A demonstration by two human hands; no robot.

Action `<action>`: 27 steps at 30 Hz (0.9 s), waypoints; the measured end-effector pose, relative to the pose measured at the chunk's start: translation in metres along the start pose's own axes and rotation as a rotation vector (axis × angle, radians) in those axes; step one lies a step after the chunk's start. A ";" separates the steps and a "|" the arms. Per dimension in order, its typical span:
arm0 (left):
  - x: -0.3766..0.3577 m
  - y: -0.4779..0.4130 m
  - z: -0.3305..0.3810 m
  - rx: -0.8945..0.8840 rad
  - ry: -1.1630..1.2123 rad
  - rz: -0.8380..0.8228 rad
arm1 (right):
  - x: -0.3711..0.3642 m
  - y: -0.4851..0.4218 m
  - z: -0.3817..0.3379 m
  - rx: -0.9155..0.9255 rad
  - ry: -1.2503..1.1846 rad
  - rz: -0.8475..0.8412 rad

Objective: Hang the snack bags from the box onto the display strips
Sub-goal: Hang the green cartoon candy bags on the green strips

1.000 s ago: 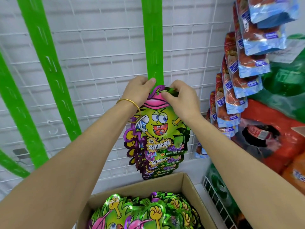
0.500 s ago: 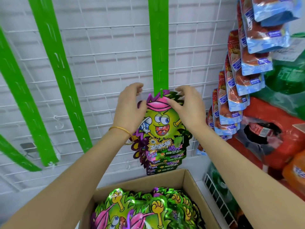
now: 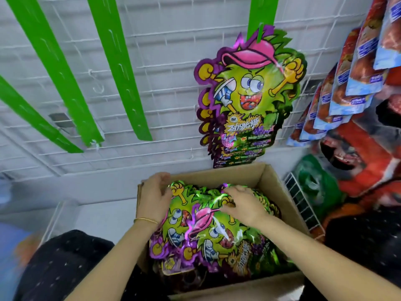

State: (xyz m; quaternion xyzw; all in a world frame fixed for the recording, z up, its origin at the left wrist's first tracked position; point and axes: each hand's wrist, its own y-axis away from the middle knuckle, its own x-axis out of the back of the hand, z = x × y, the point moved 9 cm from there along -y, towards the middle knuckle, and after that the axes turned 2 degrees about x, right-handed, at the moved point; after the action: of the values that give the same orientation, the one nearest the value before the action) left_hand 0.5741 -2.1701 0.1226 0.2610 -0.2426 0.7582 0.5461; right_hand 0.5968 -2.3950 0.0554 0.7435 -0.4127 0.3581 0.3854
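Across the back, a white wire grid [image 3: 173,61], hung with green display strips [image 3: 117,68]: three bare ones slanting down at the left, plus a fourth strip [image 3: 262,14] at the upper right. Below and in front of the grid, an open cardboard box [image 3: 227,173], packed with snack bags [image 3: 217,237] in shiny green-and-purple foil printed with a cartoon face in a pink cap, lying flat and overlapping. On the fourth strip, a bunch of hung snack bags [image 3: 249,94] of the same kind, one over another, the lowest just above the box's far wall. To the right of those, red and blue packets [image 3: 351,83] hanging in overlapping columns, with red sacks [image 3: 364,161] and a green bag [image 3: 312,185] beneath. At the lower left, dark spotted cloth [image 3: 60,263], blurred.

Inside the box, both hands on the top layer. Left hand [image 3: 155,196] at the far left corner, fingers bent beside the cardboard rim, thumb on the foil; cannot tell whether pinching a bag or only touching. Right hand [image 3: 243,203] toward the middle, palm down, fingers loosely spread and laid on the topmost bag. On the left wrist, a thin gold bangle [image 3: 145,220].
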 end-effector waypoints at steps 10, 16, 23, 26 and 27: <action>-0.038 -0.001 -0.003 0.057 0.065 -0.236 | 0.017 -0.010 -0.002 0.016 0.059 0.137; -0.071 0.022 0.006 0.060 0.023 -0.531 | 0.032 0.005 0.009 0.074 -0.516 0.014; -0.056 0.020 0.053 -0.060 0.132 -0.537 | 0.086 0.026 0.000 0.089 -0.620 0.061; -0.048 0.015 0.088 -0.144 0.089 -0.587 | 0.116 0.026 -0.032 0.215 -0.484 0.081; -0.045 0.011 0.102 -0.181 0.068 -0.585 | 0.128 0.026 -0.042 0.260 -0.487 0.108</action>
State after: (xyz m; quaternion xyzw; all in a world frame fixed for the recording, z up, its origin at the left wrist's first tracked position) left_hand 0.5893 -2.2712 0.1679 0.2446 -0.2055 0.5523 0.7700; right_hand 0.6163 -2.4115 0.1903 0.8279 -0.4827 0.2388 0.1568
